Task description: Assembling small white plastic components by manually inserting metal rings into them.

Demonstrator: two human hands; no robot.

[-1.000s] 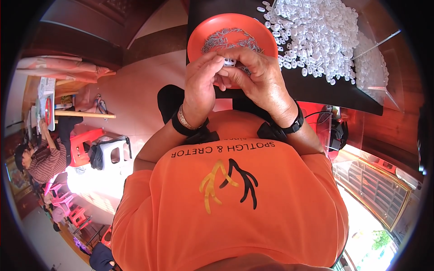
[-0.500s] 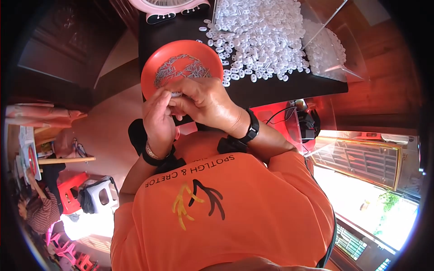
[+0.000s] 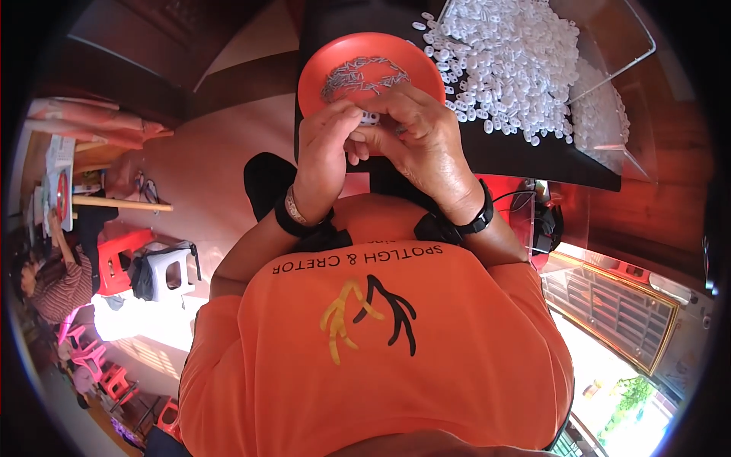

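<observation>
A small white oval plastic piece (image 3: 369,117) with dark openings is pinched between my two hands, in front of the near rim of an orange-red bowl (image 3: 314,76). My left hand (image 3: 326,152) grips it from the left with closed fingertips. Curled fingers and thumb of my right hand (image 3: 426,145) close on its right side; whether they also hold a pin is hidden. Inside the bowl lie many thin silvery metal pins (image 3: 358,80).
A large heap of white oval pieces (image 3: 510,72) covers the dark table (image 3: 548,164) right of the bowl, some scattered at its edges. A clear plastic panel (image 3: 613,76) stands beside the heap. At far left, a person (image 3: 61,286) sits near stools (image 3: 171,270).
The view has shifted, so bowl, heap and hands appear farther right and slightly higher. Both hands stay together at the white piece, with the right hand's fingers slightly turned.
</observation>
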